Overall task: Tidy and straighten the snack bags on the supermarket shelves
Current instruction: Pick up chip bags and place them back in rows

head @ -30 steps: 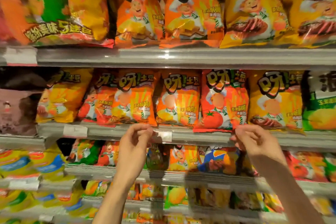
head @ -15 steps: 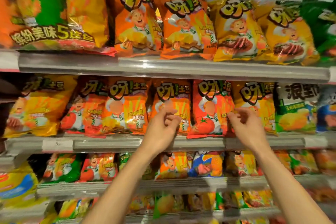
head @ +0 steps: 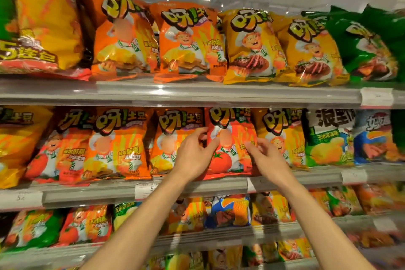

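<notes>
Red tomato-flavour chip bag point(head: 230, 144) stands upright on the middle shelf point(head: 192, 188), between an orange chip bag point(head: 173, 142) on its left and a yellow chip bag point(head: 282, 138) on its right. Your left hand point(head: 194, 158) meets the red bag's left edge, fingers point(head: 200, 132) curled at that edge, thumb pressed on its front. Your right hand point(head: 266, 155) lies at its right side with fingers loosely bent; whether they pinch the bag, you cannot tell. A price tag point(head: 145, 189) sits on the shelf rail below your left wrist.
</notes>
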A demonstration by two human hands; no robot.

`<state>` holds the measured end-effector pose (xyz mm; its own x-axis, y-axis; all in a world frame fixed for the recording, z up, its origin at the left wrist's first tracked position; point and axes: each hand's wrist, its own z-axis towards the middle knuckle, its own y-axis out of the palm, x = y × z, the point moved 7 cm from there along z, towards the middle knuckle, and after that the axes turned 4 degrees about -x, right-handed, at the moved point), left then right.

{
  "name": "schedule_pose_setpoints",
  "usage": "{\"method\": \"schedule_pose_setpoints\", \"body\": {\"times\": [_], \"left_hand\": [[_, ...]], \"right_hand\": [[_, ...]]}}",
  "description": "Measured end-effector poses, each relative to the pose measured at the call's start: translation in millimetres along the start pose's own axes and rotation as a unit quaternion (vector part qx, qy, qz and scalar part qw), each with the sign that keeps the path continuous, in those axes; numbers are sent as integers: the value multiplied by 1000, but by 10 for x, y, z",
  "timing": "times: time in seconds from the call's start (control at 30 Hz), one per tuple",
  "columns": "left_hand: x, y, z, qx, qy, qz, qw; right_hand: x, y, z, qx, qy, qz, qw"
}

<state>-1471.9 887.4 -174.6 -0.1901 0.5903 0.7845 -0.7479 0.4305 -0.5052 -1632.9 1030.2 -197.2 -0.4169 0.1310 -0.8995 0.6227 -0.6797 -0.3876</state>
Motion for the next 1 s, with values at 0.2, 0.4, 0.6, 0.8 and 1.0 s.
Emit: {"method": "schedule_pose_setpoints", "body": {"times": [0.2,0.4,0.6,0.8,1.0], "left_hand": [[5,-95,-179,-4,-21,-65,998],[-62,-240,-523,-3,-45,-124,991],[-232,-523,-840,-7,-54,-125,991],[-532,-987,-1078,10,-74,-157,985],[-1009,-1680,-1332,14,-101,-164,981]], "right_hand": [[-46,-48,-49,-36,-11,13,999],[-94,186,-291,-87,-31,77,993],[-342,473,-680,-101,-48,97,989],[-412,1019,-843,-137,-52,95,985],[-751,1874,-1105,-146,-58,100,982]]}}
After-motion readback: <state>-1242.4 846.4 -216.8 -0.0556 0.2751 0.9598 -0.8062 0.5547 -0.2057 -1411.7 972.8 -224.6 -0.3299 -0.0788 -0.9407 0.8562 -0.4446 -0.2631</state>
